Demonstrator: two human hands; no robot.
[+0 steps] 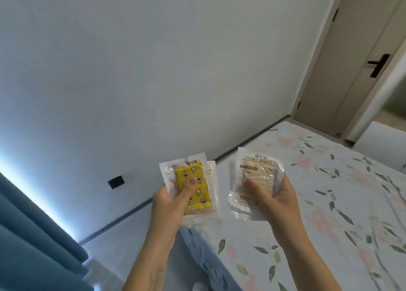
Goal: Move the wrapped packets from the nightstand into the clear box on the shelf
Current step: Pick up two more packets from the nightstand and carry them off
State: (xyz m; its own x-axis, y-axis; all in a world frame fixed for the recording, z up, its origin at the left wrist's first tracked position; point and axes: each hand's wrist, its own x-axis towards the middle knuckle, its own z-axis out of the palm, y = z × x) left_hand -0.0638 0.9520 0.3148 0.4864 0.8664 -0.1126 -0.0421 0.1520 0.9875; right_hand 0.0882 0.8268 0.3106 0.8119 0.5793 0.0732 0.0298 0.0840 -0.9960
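Left hand: the left hand [170,205] is up in front of the camera, thumb across the face of the yellow packet [194,188], the other digits hidden behind it, so the grip is pinched on that packet.
Yellow packet: clear wrapper with a yellow pad inside, printed with stars and little flowers; it stands roughly upright, tilted a touch to the left.
Second packet behind: the edge of another wrapper [212,180] peeks out on the right side of the yellow one, stacked tight against it in the same hand; how many lie back there, I cannot tell.
Right hand: the right hand [275,199] is raised beside the left, thumb pressed on the front of the tan packet [256,178], grip closed around it from below and from the right.
Tan packet: clear wrapper, brownish pad, dark print along the top; the lettering is too blurred to read fully. It leans slightly right.
Gap: the two handfuls sit near each other but apart, not touching.
Backdrop: a bed [329,202] with a floral sheet lies under and to the right of the hands, a pale wall [153,70] behind, a door [356,59] with a dark handle at upper right, blue curtains [28,235] at lower left.
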